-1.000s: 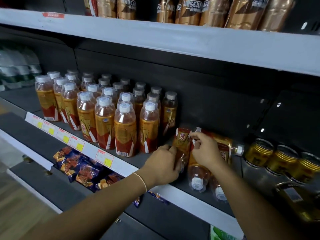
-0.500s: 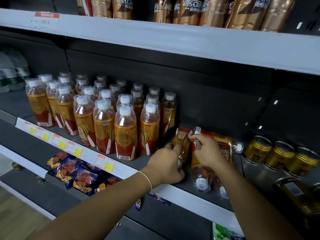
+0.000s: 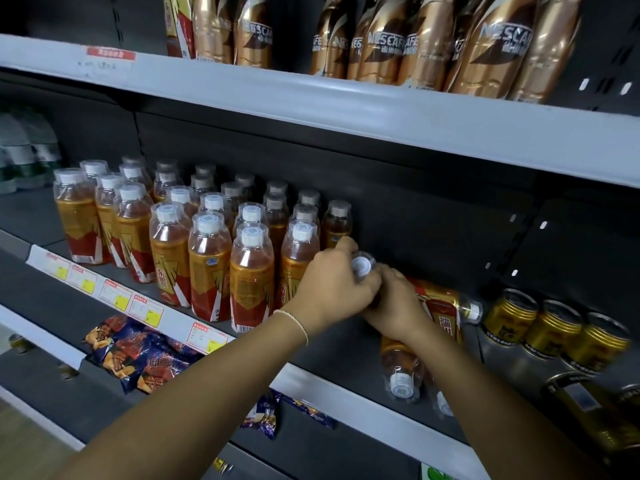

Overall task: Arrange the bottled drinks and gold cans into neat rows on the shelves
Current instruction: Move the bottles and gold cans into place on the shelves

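Snack packets (image 3: pixel 138 358) lay on the lowest shelf. On the middle shelf (image 3: pixel 346 389), fallen bottles (image 3: pixel 401 365) lay on their sides under the right forearm, one cap toward the front edge. The left hand (image 3: pixel 329 289) had its fingers curled round the neck of a bottle (image 3: pixel 362 266), cap up, just beside the upright rows (image 3: pixel 207 258). The right hand (image 3: pixel 398 303) clamped it from the other side. Gold cans (image 3: pixel 554 327) sat in a line further right. Coffee bottles (image 3: pixel 381 39) stood on the top shelf.
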Demonstrator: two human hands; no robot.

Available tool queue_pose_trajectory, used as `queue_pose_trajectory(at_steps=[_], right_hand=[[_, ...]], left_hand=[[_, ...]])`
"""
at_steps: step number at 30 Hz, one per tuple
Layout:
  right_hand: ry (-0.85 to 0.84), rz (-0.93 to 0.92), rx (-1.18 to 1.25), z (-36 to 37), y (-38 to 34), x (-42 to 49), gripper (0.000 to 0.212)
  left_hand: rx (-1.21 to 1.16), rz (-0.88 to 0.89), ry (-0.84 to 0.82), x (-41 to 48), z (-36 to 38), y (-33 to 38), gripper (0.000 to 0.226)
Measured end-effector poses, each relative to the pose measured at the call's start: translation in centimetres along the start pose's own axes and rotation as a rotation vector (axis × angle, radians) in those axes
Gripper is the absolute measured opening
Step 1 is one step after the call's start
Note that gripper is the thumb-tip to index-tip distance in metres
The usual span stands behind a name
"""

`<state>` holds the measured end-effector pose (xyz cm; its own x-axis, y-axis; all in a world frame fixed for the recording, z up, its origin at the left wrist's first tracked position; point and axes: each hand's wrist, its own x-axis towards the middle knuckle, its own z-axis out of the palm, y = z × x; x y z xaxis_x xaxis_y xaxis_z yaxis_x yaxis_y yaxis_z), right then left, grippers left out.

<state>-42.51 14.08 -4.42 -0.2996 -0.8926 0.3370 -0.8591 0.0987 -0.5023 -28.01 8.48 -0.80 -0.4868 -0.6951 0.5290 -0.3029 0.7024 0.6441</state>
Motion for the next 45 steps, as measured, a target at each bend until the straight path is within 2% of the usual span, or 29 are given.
queue_pose_trajectory(at_steps=[3,8,16,22,28,35,38,42,45], right_hand=[[0.044,0.128,0.051,0.0,0.5,0.6,0.078],[0.051,0.273,-0.020,-0.2,1.7,2.1,0.064],[0.109,0.366,0.016,0.9,1.9,3.9,0.049],[0.188,0.373,-0.088,1.6,1.6,4.8,0.052],[0.184,0.374,-0.152,1.8,1.5,5.2,0.045],[0.116,0.413,-0.102,1.3,1.7,6.5,0.041],[0.053,0.408,0.013,0.2,2.3,6.1,0.049],[0.091,0.365,0.020,-2.5,3.7,4.2,0.033],[0.121,0.331,-0.009,-4.5,4.9,2.1,0.031]], left_hand=[[-0.089,-0.042,0.041,1.0,0.7,-0.5,0.048],[-0.133,-0.027,-0.064,-0.7,2.3,-2.8,0.056],[0.150,0.136,-0.190,-4.3,3.3,-6.3,0.052],[0.251,0.184,-0.236,-5.5,3.5,-7.2,0.057],[0.297,0.188,-0.173,-6.0,3.8,-7.5,0.056],[0.369,0.172,-0.240,-5.9,3.7,-7.5,0.058],[0.383,0.188,-0.240,-6.0,3.7,-7.5,0.056],[0.408,0.225,-0.268,-5.9,3.7,-7.0,0.056],[0.390,0.255,-0.293,-5.9,4.0,-5.5,0.057]])
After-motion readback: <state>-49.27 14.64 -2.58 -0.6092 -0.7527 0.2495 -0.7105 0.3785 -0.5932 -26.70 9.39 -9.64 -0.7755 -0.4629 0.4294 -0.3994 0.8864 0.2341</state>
